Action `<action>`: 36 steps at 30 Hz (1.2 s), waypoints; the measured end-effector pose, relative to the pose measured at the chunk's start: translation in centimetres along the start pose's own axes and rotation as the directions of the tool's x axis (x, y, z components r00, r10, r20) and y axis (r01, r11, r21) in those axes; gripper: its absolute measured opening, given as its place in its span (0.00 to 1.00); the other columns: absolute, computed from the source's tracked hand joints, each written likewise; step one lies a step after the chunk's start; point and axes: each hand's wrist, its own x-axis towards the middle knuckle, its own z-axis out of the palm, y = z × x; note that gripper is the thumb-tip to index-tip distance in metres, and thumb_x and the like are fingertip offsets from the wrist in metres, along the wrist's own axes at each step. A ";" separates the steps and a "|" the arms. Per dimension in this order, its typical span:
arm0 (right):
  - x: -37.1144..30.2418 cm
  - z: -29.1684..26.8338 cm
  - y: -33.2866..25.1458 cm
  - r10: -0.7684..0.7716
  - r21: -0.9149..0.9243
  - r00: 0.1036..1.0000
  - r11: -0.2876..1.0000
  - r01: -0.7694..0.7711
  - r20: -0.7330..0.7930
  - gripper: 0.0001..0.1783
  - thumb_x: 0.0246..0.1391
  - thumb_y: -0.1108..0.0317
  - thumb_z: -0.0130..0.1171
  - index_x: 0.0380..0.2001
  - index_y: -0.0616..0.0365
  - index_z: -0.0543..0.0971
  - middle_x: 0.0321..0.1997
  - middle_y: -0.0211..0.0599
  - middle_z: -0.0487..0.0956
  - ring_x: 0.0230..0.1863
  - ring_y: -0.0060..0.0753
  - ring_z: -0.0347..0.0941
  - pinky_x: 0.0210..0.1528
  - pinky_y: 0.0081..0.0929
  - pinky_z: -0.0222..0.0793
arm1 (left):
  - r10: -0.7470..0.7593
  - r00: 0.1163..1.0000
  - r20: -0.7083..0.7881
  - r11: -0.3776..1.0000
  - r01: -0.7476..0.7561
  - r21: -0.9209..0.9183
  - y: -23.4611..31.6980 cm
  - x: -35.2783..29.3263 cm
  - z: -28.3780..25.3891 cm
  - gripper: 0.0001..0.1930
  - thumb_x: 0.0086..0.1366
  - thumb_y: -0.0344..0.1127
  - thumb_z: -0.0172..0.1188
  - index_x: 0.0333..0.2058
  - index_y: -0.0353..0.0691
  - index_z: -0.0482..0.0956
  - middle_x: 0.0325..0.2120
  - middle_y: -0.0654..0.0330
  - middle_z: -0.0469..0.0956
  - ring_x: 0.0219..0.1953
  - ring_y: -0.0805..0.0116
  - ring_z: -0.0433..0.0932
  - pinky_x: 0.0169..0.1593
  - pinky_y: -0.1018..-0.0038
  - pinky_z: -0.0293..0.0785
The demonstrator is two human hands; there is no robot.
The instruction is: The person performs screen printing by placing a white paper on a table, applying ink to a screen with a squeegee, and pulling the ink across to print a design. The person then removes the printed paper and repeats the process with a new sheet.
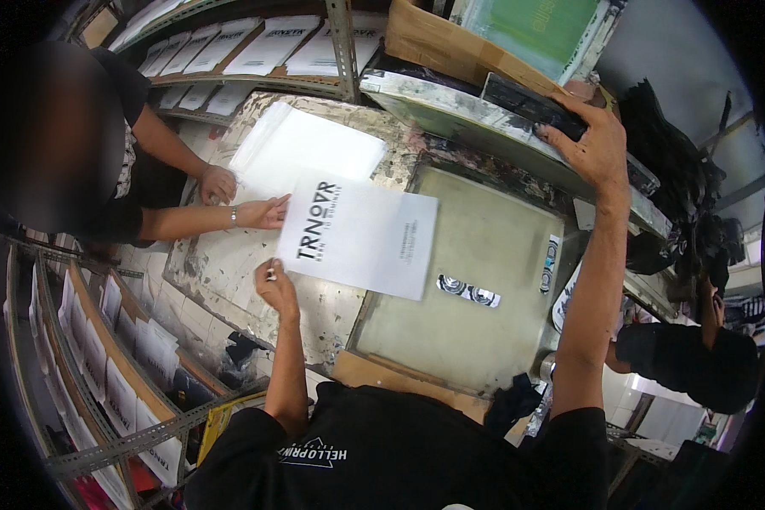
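A white sheet [361, 225] with black print hangs over the flat grey-green printing bed [493, 340], its edge blurred. My left hand [278, 289] is closed at the sheet's near left corner, its fingertips pinched on a small white bit I cannot make out. Another person's hand [263, 212] touches the sheet's left edge. Up at the right, my right hand [591, 140] wraps round the end of a long black block [531, 108], which looks like a squeegee. That block rests along the paint-stained frame [450, 115] of a raised screen.
A stack of white sheets [310, 144] lies on the stained table [204, 246] beside the co-worker. Racks of printed sheets [268, 47] stand behind and at the lower left. A cardboard box [450, 42] sits beyond the screen. Two patterned strips [467, 291] lie on the bed.
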 end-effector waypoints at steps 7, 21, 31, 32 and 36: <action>0.3 -0.3 -0.7 0.026 0.054 0.999 0.998 -0.028 0.033 0.31 0.40 0.47 0.77 0.45 0.55 0.87 0.39 0.44 0.87 0.40 0.46 0.83 0.46 0.36 0.76 | 0.685 0.724 0.084 0.705 -0.687 0.173 7.9 1.0 4.2 0.17 0.63 0.33 0.66 0.50 0.33 0.81 0.47 0.52 0.81 0.53 0.47 0.76 0.61 0.55 0.64; 0.7 -0.3 -0.5 0.088 0.044 0.994 0.995 -0.091 0.068 0.30 0.40 0.49 0.78 0.45 0.55 0.87 0.44 0.42 0.86 0.45 0.46 0.83 0.49 0.38 0.76 | 0.429 0.779 0.456 0.794 -0.566 0.221 1.1 5.6 15.1 0.06 0.57 0.32 0.71 0.34 0.39 0.88 0.47 0.56 0.85 0.61 0.49 0.75 0.65 0.58 0.64; 0.3 -0.2 0.0 0.049 0.027 0.999 0.998 -0.050 0.019 0.30 0.41 0.48 0.77 0.45 0.55 0.86 0.45 0.46 0.85 0.47 0.48 0.81 0.49 0.39 0.75 | 0.286 0.205 0.936 0.638 -0.770 -0.026 8.5 -3.9 15.4 0.21 0.66 0.47 0.64 0.58 0.59 0.81 0.70 0.62 0.64 0.75 0.47 0.53 0.73 0.38 0.43; 0.3 -0.2 -0.1 0.050 0.018 0.998 0.999 -0.051 0.032 0.29 0.42 0.51 0.77 0.46 0.55 0.86 0.44 0.46 0.85 0.45 0.47 0.82 0.48 0.37 0.75 | 0.303 0.169 0.938 0.624 -0.779 -0.060 8.4 -5.4 16.0 0.22 0.67 0.47 0.63 0.59 0.59 0.79 0.71 0.63 0.61 0.75 0.47 0.52 0.73 0.38 0.42; 0.7 -0.1 -0.2 0.038 -0.007 0.997 0.999 -0.038 0.061 0.29 0.43 0.54 0.76 0.48 0.57 0.86 0.43 0.47 0.86 0.40 0.43 0.83 0.46 0.33 0.75 | 0.434 0.002 0.901 0.574 -0.772 -0.275 8.1 -11.8 20.3 0.25 0.67 0.48 0.60 0.63 0.59 0.75 0.74 0.65 0.56 0.76 0.48 0.49 0.74 0.37 0.40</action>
